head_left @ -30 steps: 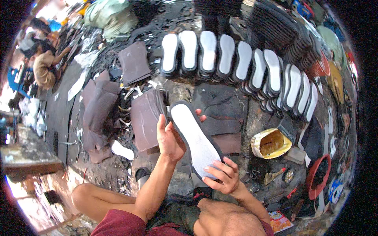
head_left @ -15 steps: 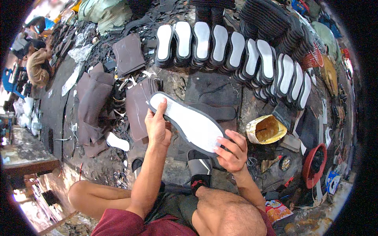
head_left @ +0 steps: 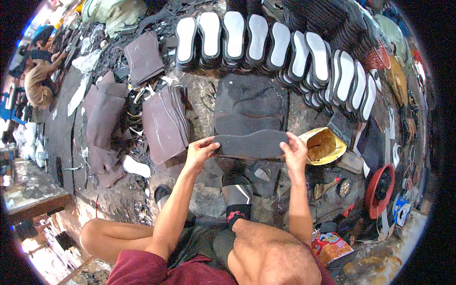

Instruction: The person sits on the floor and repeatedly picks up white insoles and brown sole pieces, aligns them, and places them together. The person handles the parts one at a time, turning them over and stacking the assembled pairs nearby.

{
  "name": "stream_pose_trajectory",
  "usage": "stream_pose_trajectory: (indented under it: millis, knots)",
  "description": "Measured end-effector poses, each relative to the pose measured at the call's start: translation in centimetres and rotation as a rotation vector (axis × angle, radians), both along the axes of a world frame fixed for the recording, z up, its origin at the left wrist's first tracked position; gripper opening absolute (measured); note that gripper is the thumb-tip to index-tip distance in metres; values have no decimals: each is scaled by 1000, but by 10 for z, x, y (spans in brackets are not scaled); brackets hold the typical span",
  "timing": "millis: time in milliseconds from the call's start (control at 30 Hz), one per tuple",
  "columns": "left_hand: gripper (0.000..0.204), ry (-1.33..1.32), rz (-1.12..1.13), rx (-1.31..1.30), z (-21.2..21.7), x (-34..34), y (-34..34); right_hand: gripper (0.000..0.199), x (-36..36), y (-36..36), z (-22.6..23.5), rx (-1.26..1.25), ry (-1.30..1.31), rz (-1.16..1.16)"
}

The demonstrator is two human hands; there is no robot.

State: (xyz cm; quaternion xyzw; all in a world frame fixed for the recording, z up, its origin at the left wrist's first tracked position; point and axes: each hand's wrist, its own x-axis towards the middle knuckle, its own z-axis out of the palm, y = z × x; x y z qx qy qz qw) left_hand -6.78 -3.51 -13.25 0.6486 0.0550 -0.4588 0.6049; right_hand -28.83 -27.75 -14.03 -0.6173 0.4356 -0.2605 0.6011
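Note:
Between my two hands is a shoe sole (head_left: 251, 144), its dark grey face up, lying lengthwise from left to right. My left hand (head_left: 203, 152) pinches one end, thumb on top. My right hand (head_left: 295, 151) grips the other end in the same way. Just beyond it a second dark sole piece (head_left: 247, 124) lies on a black board (head_left: 251, 92). Whether the held sole touches anything beneath, I cannot tell. An arc of stacked soles with white tops (head_left: 234, 35) stands at the back.
A yellow-rimmed container (head_left: 327, 146) stands close to my right hand, with a brush (head_left: 326, 188) and a red basin (head_left: 380, 197) nearby. Brown sheets (head_left: 164, 124) and a loose white insole (head_left: 136, 166) lie to the left. Another person (head_left: 40, 83) sits at far left.
The sole was tilted with its white face up; now its dark face is up and it lies level across. My left hand has come lower and my right hand higher.

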Motion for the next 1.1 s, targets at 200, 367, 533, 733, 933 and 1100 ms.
stream_pose_trajectory:
  millis: [200, 367, 533, 733, 933, 1100]
  knots:
    - [45, -121, -129, 127, -32, 6, 10, 48, -4, 14, -24, 218, 177, -88]
    - [44, -150, -158, 146, -38, 8, 5, 47, -11, 10, -51, 154, 177, -106]
    - [41, -158, -168, 202, -35, 9, 2, 48, -2, 12, -41, 269, 223, -150]
    - [40, -152, -196, 197, -33, 11, 2, 46, -3, 11, -45, 272, 214, -145]
    - [39, -247, -148, 158, -43, 7, 2, 42, 4, 22, -44, 144, 153, -188]
    - [41, -470, -218, 308, -37, -6, -6, 52, 5, 49, -46, -659, 688, -171]
